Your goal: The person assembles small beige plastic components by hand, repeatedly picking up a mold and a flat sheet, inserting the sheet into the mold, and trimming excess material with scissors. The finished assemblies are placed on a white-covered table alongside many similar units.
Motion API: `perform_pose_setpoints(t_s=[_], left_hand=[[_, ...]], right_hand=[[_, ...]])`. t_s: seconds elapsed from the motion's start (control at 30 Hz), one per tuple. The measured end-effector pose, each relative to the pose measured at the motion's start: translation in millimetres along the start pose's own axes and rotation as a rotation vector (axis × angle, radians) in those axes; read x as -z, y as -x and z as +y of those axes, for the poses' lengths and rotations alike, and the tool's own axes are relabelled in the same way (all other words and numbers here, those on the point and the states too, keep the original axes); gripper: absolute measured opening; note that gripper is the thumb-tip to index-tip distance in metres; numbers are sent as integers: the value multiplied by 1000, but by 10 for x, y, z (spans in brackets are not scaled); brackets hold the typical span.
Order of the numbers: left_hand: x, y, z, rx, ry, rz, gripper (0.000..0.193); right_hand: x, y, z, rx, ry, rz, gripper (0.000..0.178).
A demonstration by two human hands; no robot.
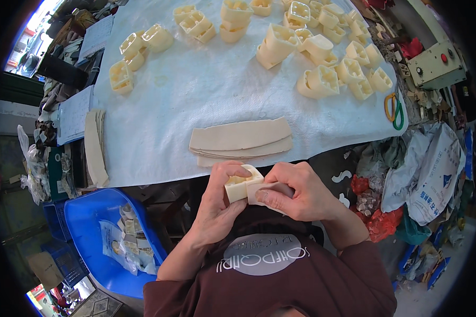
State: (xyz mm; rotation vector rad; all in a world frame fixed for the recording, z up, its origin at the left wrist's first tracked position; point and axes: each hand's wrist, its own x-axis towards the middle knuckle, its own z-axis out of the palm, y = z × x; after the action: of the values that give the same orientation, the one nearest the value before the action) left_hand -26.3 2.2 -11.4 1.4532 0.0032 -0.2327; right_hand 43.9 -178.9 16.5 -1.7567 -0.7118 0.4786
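Both hands are up close to the chest, just below the near edge of the white cloth-covered table [158, 121]. The left hand [219, 203] comes in from the lower left, forearm angled upward, fingers curled and thumb laid across the top, closed around a small cream moulded block [240, 185] with open cells in its upper face. The right hand [296, 193] reaches in from the right, wrist bent inward, fingers folded together and pressing a pale flat strip [259, 194] against the block's right side; thumb and forefinger pinch that strip flat to the block. The two hands touch each other around the piece.

Just beyond the hands, on the table's near edge, lies a stack of long curved cream strips [241, 138]. A second stack of strips [94, 148] sits at the table's left edge. Across the far half of the table, many more cream blocks [322, 58] lie scattered in clusters. At the table's right edge rests a pair of green and yellow loops [394, 110]. Below the table's left corner stands a blue plastic bin [90, 222] holding small bags.
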Motion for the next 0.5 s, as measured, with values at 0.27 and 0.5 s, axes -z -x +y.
perform_pose_setpoints(t_s=[0.27, 0.5], left_hand=[[-38, -12, -26, -31, 0, 32, 47], [-69, -32, 16, -65, -100, 22, 47]], right_hand=[[51, 21, -79, -55, 43, -3, 20], [60, 15, -63, -46, 74, -3, 21]])
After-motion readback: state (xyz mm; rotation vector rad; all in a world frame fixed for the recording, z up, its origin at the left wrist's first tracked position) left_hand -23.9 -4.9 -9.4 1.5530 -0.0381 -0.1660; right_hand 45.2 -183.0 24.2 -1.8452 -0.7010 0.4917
